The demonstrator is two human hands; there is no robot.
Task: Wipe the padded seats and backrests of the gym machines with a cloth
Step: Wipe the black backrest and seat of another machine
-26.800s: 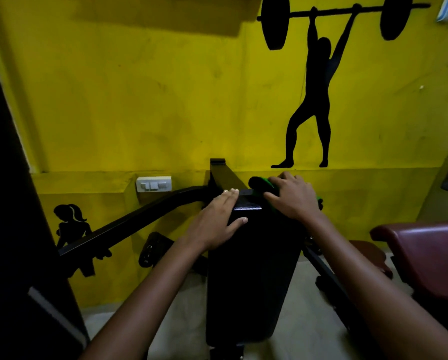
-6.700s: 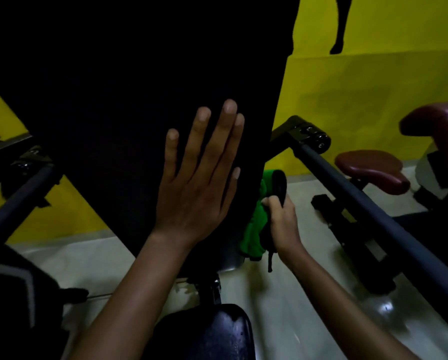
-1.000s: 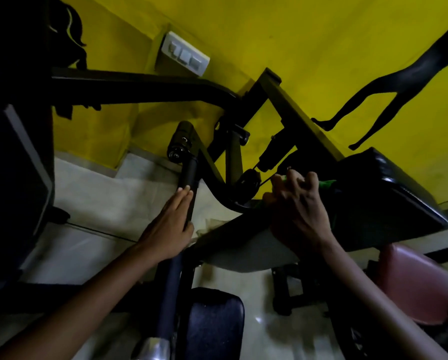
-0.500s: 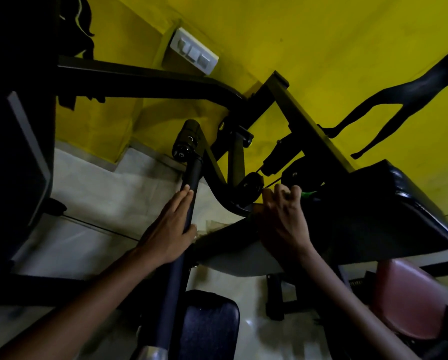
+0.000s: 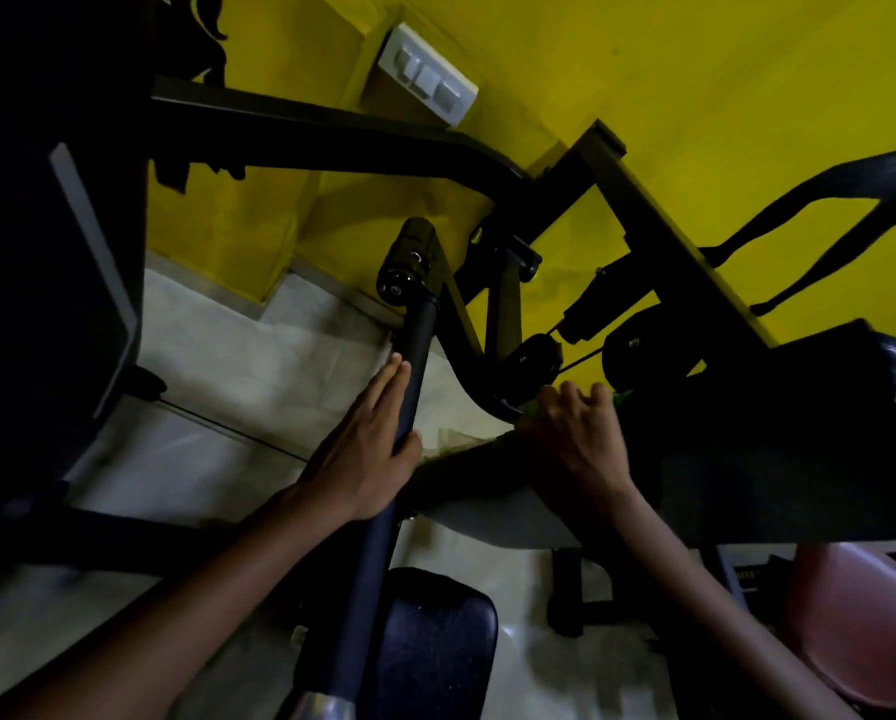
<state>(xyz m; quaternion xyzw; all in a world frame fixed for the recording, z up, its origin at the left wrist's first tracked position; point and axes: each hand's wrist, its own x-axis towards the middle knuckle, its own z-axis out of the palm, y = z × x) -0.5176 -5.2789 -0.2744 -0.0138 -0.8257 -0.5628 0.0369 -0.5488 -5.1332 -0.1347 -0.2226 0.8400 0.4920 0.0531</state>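
Observation:
The black padded backrest (image 5: 809,423) runs tilted across the right of the view, with its grey underside (image 5: 492,517) facing me. My right hand (image 5: 581,444) presses against the pad's edge with curled fingers. It holds a green cloth (image 5: 625,394), of which only a small scrap shows past the fingers. My left hand (image 5: 365,459) rests on a black round bar (image 5: 417,356) of the machine, fingers straight along it and thumb on the other side. The dark padded seat (image 5: 435,641) sits below, between my forearms.
Black frame tubes (image 5: 331,142), a pulley (image 5: 531,358) and a cable crowd the space behind the pad, close to the yellow wall (image 5: 643,59) with its switch plate (image 5: 427,80). A maroon seat (image 5: 866,621) stands at the lower right. A dark machine (image 5: 45,252) fills the left.
My right hand has slid left and down along the backrest's edge, and less of the green cloth shows. My left hand stays on the bar. The view has shifted slightly.

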